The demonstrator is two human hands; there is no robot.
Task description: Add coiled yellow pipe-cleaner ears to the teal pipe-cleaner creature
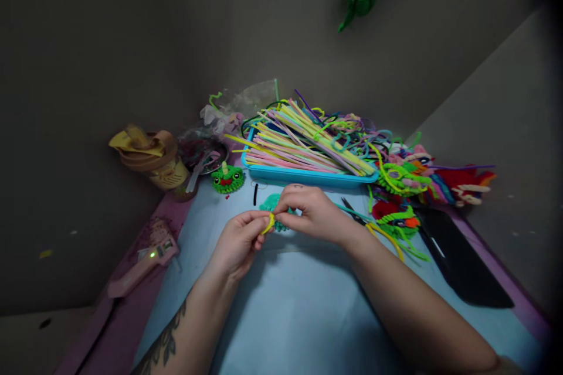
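Over the teal piece [270, 201], my left fingers [258, 225] pinch a yellow stem [271, 222]; my right fingers [292, 222] meet at its tip, whether gripping I can't tell.

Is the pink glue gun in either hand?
No: the glue gun lies apart from the left hand and right hand, which meet at a yellow strip.

Left fingers [258, 226] and right fingers [290, 201] pinched.
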